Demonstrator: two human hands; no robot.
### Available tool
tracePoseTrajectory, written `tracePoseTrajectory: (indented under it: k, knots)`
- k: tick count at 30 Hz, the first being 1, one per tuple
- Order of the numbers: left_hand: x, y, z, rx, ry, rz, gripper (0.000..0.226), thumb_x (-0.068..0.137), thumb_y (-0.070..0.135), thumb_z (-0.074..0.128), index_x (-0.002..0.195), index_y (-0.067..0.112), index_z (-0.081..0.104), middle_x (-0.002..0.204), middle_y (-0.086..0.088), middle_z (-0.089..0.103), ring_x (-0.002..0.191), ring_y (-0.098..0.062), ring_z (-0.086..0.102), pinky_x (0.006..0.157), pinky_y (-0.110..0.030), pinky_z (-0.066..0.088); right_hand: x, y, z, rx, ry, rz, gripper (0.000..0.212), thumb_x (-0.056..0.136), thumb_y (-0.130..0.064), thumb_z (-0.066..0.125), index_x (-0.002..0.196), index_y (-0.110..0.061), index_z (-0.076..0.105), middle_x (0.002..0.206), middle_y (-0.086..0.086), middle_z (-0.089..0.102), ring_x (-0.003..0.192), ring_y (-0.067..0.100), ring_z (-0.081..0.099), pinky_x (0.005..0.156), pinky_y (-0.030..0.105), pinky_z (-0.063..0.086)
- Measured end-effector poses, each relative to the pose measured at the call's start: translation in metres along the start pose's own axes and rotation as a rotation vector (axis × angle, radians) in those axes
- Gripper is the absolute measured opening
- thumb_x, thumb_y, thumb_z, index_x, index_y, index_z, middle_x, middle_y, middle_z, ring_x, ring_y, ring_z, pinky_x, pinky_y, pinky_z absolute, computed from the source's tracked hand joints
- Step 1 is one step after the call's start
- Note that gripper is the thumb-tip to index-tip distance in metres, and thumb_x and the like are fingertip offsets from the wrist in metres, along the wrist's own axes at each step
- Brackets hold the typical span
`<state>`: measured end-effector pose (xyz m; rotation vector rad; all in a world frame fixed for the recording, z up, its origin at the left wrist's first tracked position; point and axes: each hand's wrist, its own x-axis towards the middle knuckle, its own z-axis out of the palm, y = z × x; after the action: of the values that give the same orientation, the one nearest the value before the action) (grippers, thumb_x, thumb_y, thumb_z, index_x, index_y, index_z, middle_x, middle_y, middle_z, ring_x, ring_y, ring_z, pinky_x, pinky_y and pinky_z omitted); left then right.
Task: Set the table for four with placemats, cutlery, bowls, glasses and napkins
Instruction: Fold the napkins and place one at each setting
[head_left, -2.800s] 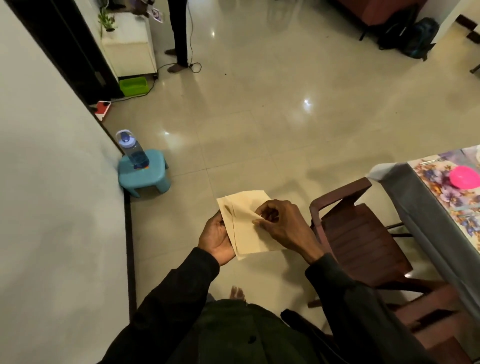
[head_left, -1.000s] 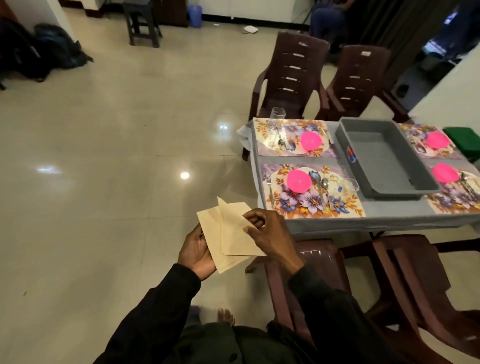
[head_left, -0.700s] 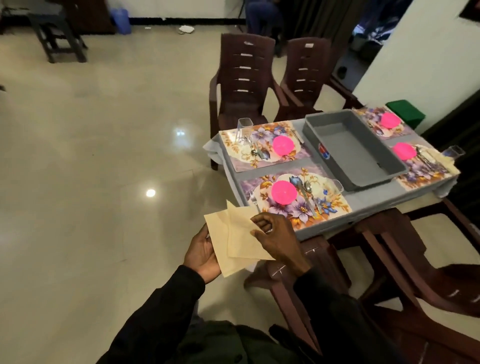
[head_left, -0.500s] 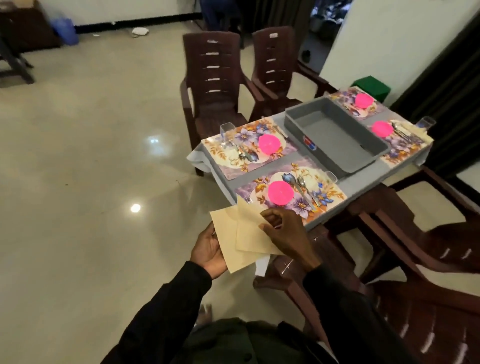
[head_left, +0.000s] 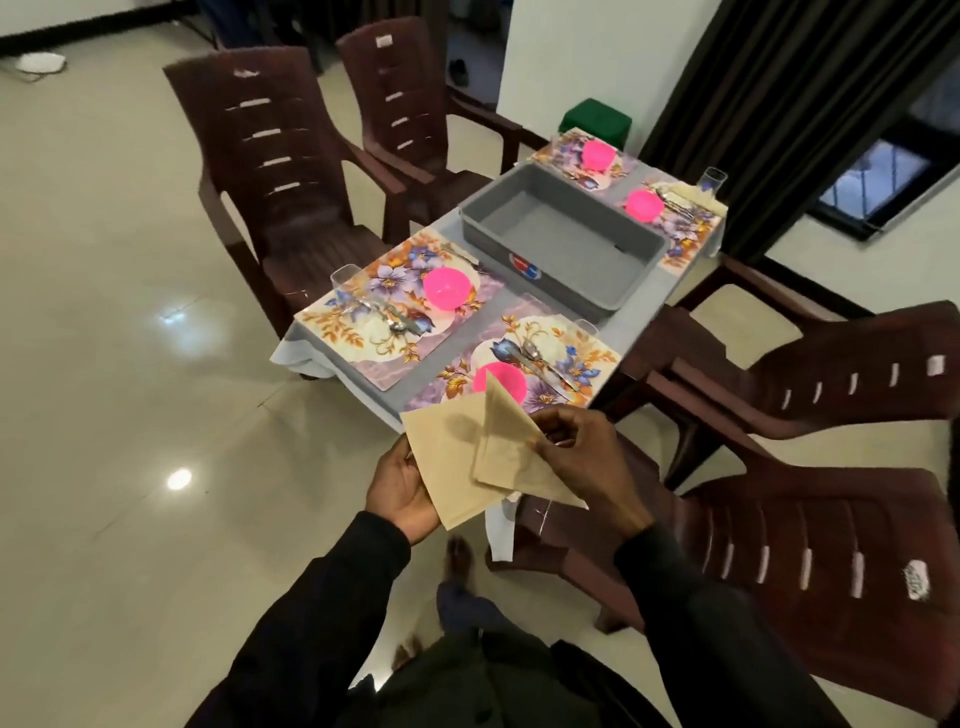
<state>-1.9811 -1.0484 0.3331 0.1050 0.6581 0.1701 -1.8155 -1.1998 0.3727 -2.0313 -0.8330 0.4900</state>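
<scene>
Looking down at two hands in dark sleeves, just short of the near corner of a small table (head_left: 636, 317) with a grey cloth. Holding a thin stack of beige napkins (head_left: 441, 462) in the left hand (head_left: 402, 491), gripped at its left edge. Pinching the top napkin (head_left: 511, 452) in the right hand (head_left: 587, 462), between thumb and curled fingers, raised partly off the stack and tilted, one corner pointing up in front of the near bowl (head_left: 511, 374). All napkins in the air, apart from the table.

On the near placemat (head_left: 592, 358), floral like the others: that pink bowl, two spoons (head_left: 540, 358) just beside it, and a small glass (head_left: 587, 327) at the far corner. On the left placemat (head_left: 358, 322): a second pink bowl (head_left: 448, 288), cutlery (head_left: 400, 319), and a tumbler (head_left: 345, 278) at the outer edge. In the middle of the table, between the near and far settings, a deep grey tray (head_left: 550, 270). Beyond it, two far placemats (head_left: 680, 239), each with a pink bowl, and a tall glass (head_left: 711, 182) at the right-hand one.

Around the table, brown plastic chairs (head_left: 280, 156), two on the far-left side and two on the right. Against the white wall behind, a green stool (head_left: 597, 119).
</scene>
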Motion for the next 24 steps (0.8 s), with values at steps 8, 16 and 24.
tracePoseTrajectory:
  k: [8, 16, 24]
  knots:
    - [0.068, 0.046, 0.03, 0.061, -0.002, -0.015, 0.044, 0.099, 0.039, 0.057, 0.137, 0.018, 0.062, 0.134, -0.014, 0.066, 0.111, -0.039, 0.069, 0.079, -0.055, 0.059, 0.075, 0.037, -0.034, 0.111, 0.145, 0.195, 0.019, 0.085, -0.007, 0.079, 0.101, -0.017, 0.078, 0.093, -0.005, 0.077, 0.084, 0.011, 0.073, 0.074, 0.032, 0.06]
    - [0.153, 0.088, 0.069, 0.113, 0.1, 0.003, 0.042, 0.1, 0.043, 0.055, 0.134, 0.02, 0.065, 0.13, -0.014, 0.068, 0.11, -0.037, 0.07, 0.095, -0.06, 0.051, 0.173, 0.083, -0.111, 0.099, 0.254, 0.284, 0.022, 0.088, -0.001, 0.074, 0.105, -0.015, 0.075, 0.094, -0.002, 0.075, 0.082, 0.008, 0.07, 0.069, 0.016, 0.055]
    - [0.203, 0.104, 0.105, 0.101, 0.137, 0.044, 0.048, 0.103, 0.044, 0.048, 0.089, 0.015, 0.084, 0.108, -0.012, 0.077, 0.09, -0.035, 0.076, 0.068, -0.054, 0.062, 0.265, 0.167, -0.142, -0.234, 0.324, 0.304, 0.016, 0.088, -0.003, 0.074, 0.102, -0.01, 0.075, 0.094, 0.002, 0.072, 0.078, 0.01, 0.064, 0.068, 0.017, 0.052]
